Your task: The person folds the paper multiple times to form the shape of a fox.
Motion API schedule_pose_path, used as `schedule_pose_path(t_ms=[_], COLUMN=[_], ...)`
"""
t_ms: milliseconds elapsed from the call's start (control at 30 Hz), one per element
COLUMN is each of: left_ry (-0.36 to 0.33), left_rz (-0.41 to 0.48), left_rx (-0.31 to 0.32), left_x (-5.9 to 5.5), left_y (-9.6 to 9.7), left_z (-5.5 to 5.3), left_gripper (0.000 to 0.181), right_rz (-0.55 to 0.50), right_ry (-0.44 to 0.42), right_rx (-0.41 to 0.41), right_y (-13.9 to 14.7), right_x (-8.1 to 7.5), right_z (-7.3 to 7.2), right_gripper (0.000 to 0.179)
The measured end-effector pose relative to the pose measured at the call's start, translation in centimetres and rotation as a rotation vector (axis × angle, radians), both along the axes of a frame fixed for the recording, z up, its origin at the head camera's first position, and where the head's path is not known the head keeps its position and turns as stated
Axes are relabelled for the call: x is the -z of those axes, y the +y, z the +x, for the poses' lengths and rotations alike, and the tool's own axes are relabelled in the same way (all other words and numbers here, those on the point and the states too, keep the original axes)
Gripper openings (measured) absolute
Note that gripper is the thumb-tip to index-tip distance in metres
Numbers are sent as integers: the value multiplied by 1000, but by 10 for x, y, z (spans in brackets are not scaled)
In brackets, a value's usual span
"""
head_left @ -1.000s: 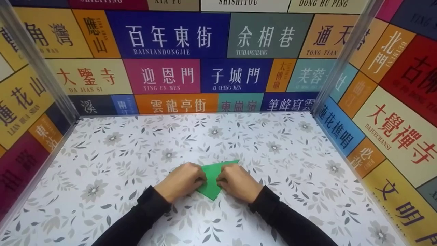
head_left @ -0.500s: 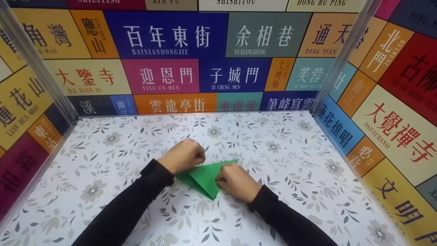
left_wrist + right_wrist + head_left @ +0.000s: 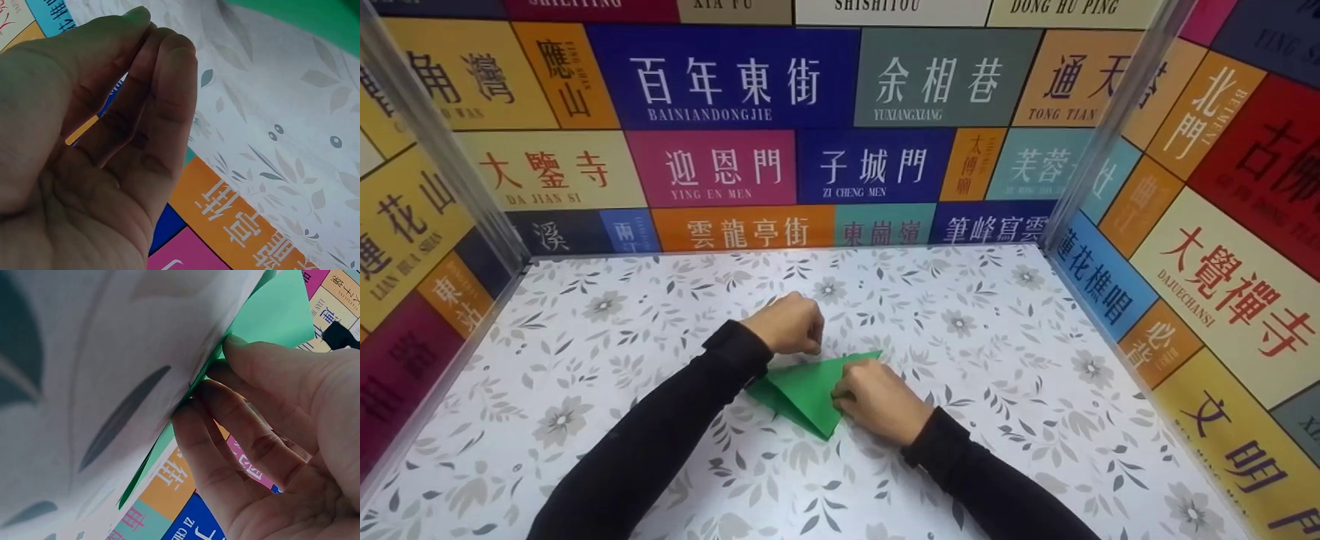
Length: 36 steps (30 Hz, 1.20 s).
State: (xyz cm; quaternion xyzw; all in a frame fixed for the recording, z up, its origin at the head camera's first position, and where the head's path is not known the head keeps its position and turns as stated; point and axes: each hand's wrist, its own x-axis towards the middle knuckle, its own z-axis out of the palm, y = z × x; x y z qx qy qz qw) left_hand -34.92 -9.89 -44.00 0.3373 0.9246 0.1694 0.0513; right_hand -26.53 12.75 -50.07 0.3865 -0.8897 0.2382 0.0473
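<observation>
A folded sheet of green paper lies on the patterned table, its upper layer lifted slightly from the lower one at the left. My right hand holds it at its right side, thumb and fingertips gathered on the paper, as the right wrist view shows. Just beyond the paper's far edge is my left hand, apart from it. In the left wrist view, the left fingers curl until the thumb meets them, with nothing between. A green edge of the paper shows at the top there.
A white tabletop with grey flowers and leaves surrounds the paper. Upright panels of coloured sign blocks enclose it at the back, left and right. Clear corner posts join the panels.
My left hand has let go of the paper, moved away to its far side and shifted right. The paper's left part came into sight. The right hand stays nearly still.
</observation>
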Motion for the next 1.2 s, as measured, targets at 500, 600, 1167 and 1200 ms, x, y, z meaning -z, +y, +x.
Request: schedule_pose_path(t_ms=[500, 600, 1167, 1200], left_ry=[-132, -124, -174, -183], left_rz=[-131, -153, -191, -190], left_rx=[-19, -12, -44, -45], left_x=[4, 1, -5, -4], left_y=[6, 6, 9, 9], left_z=[-6, -6, -8, -9], left_gripper=[4, 4, 5, 5], right_rz=[-25, -22, -6, -6], right_ry=[9, 5, -8, -7], right_rx=[-13, -9, 0, -2], right_y=[-2, -2, -1, -1], right_x=[2, 2, 1, 1], right_z=[0, 0, 0, 0], right_gripper=[19, 18, 15, 15])
